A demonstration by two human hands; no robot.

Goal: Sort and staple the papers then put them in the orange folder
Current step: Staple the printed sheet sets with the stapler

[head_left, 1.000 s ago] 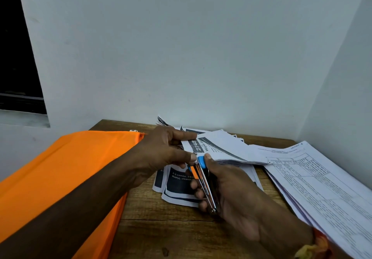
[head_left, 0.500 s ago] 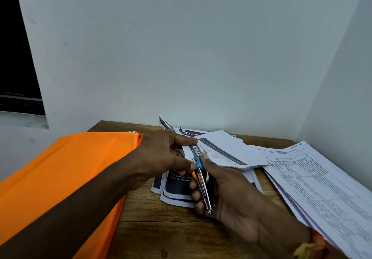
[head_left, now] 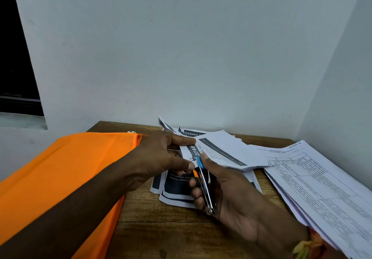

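Observation:
My left hand [head_left: 164,159] pinches the near-left corner of a thin set of printed papers [head_left: 225,151], held a little above the table. My right hand [head_left: 227,190] grips a small metal stapler [head_left: 205,186] with a blue tip, its jaws closed over that same corner and my thumb pressing on top. The orange folder [head_left: 66,178] lies flat at the left, partly under my left forearm. More printed sheets with dark blocks [head_left: 175,190] lie on the table beneath my hands.
A thick stack of papers with tables [head_left: 322,190] lies along the right side against the wall. The wooden table [head_left: 161,234] sits in a corner, with walls behind and to the right. A dark window opening is at the far left.
The held papers and both hands have shifted slightly; the stapler's tip has stayed on the paper corner with my thumb on top.

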